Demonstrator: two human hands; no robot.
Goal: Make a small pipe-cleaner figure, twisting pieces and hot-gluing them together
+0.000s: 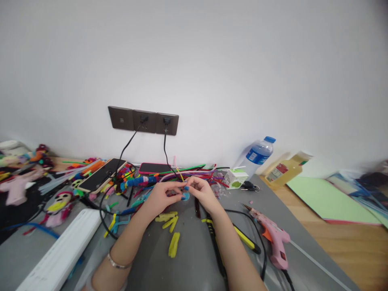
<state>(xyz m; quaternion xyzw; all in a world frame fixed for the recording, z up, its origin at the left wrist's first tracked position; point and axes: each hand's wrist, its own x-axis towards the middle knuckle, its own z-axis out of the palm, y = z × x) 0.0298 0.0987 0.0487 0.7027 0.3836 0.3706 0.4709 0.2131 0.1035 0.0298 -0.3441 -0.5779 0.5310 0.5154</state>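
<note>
Above the middle of the grey mat, my left hand point(163, 195) and my right hand point(202, 193) meet at the fingertips, both closed in a pinch. A small light-blue piece point(186, 196) shows between them; it looks like bent pipe cleaner, but its shape is partly hidden by the fingers. Below the hands lie several folded yellow pipe cleaner pieces point(173, 245). Black-and-yellow pliers point(247, 238) lie partly under my right forearm. Behind my hands spreads a pile of coloured pipe cleaners point(197, 171).
A pink glue gun point(274, 238) with its cord lies at right. Beyond stand a small white-and-green box point(235, 178), a water bottle point(259, 155) and a yellowish bottle point(286, 169). At left are a phone point(103, 174), a white power strip point(65, 250), a pipe cleaner doll point(59, 208) and looping black cables.
</note>
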